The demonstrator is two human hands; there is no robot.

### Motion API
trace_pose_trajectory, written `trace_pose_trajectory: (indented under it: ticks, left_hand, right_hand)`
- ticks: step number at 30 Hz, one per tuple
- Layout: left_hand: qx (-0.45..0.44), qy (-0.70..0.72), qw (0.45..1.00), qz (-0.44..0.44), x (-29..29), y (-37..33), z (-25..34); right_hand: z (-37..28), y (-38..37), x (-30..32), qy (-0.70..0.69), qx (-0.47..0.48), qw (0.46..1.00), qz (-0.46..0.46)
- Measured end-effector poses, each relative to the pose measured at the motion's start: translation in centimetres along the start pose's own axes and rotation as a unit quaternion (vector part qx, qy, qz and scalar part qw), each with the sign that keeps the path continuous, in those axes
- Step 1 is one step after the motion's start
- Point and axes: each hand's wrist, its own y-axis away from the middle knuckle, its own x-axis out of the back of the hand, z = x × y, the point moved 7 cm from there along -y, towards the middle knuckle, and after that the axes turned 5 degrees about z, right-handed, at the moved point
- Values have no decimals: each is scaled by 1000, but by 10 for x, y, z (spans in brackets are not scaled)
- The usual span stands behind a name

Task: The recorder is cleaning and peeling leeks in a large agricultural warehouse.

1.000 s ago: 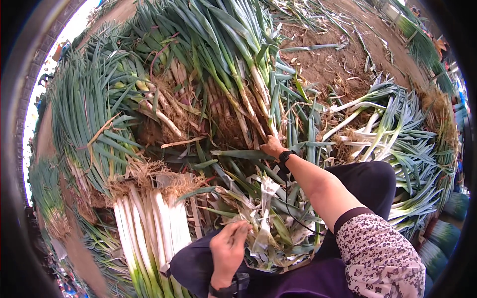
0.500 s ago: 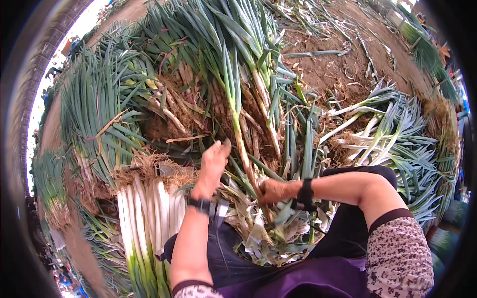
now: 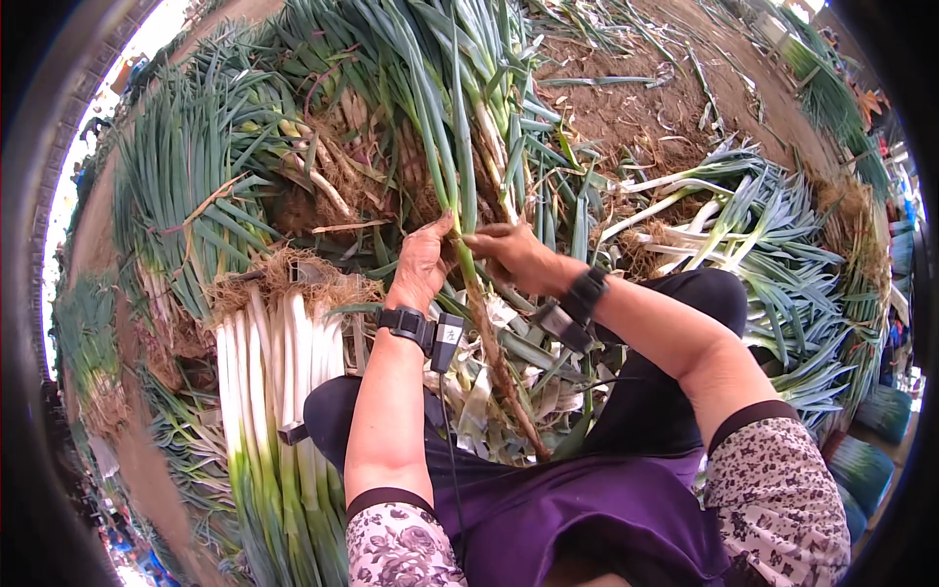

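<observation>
A long green onion (image 3: 494, 357) with a brown, dirty lower stem slants in front of me, leaves pointing away and its lower end toward my lap. My left hand (image 3: 423, 264) is closed round it where the stem turns green. From the other side, my right hand (image 3: 518, 256) pinches the same spot with its fingertips, just under the split of the leaves. Left of my knee lies a bunch of peeled white-stemmed green onions (image 3: 262, 391), roots facing away. Stripped skins and leaves (image 3: 477, 406) litter the ground between my legs.
Unpeeled green onions (image 3: 377, 68) are heaped ahead, with another upright bundle (image 3: 181, 166) at the left. More white-stemmed ones (image 3: 704, 220) lie fanned out at the right beyond my knee. Bare brown soil (image 3: 626, 117) with scraps stretches behind them.
My right hand has moved up and away from the lower stem to beside my left hand. My left hand, earlier beside the onion, now grips it. The onion has shifted slightly.
</observation>
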Motion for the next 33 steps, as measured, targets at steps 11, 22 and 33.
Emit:
trace_pose_trajectory:
  ticks: [11,22,33]
  left_hand:
    - [-61,73,995,-27,-18,30,14]
    - [-80,55,988,-122,-84,89,13]
    - [-97,-204,969,-99,-148,95,30]
  right_hand:
    - [-14,29,-5,138,293,946,5]
    - [-47,65,37,132,16,989,-69]
    - [-111,47,58,-142,141,975,-97]
